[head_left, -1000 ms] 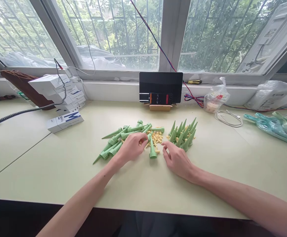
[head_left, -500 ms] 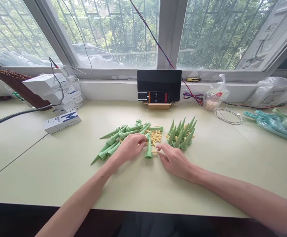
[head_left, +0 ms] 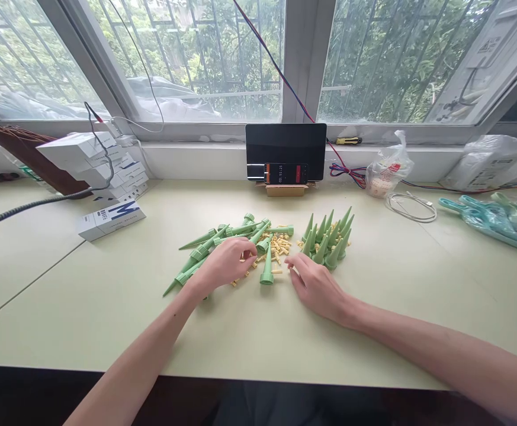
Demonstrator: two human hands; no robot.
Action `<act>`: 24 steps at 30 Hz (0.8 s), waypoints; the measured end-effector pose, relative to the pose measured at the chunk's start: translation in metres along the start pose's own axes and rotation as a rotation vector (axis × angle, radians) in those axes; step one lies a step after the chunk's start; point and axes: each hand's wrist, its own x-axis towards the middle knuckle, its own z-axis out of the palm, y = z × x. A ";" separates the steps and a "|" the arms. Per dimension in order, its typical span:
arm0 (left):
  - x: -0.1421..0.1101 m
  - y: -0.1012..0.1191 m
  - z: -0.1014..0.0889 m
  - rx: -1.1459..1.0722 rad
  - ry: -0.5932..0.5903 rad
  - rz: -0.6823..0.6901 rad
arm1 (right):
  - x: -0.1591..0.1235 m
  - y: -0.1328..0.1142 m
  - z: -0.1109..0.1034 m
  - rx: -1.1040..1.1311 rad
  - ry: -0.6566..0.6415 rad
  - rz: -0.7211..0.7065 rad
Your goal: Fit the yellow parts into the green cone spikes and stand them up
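A green plastic cone spike with a ribbed base stands upright between my hands, and a small cream-yellow tube juts from its right side near the base. My left hand is just left of it, over a pile of lying green spikes. Its thumb and fingers curl together; whatever is at the tips, if anything, is hidden. My right hand rests right of the standing spike, apart from the tube, fingers bent and apart with nothing visible in them. Loose yellow tubes lie behind the standing spike.
Several upright green spikes stand grouped behind my right hand. At the back are a tablet with a phone before it. White boxes lie left; a tied plastic bag, a cable and wrapped teal tools lie right.
My left hand has drawn slightly left, away from the standing spike. My right hand has let go of the yellow tube and backed a little to the right.
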 end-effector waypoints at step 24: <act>0.001 0.010 0.026 -0.103 0.205 0.144 | 0.005 -0.002 0.003 -0.090 -0.072 0.055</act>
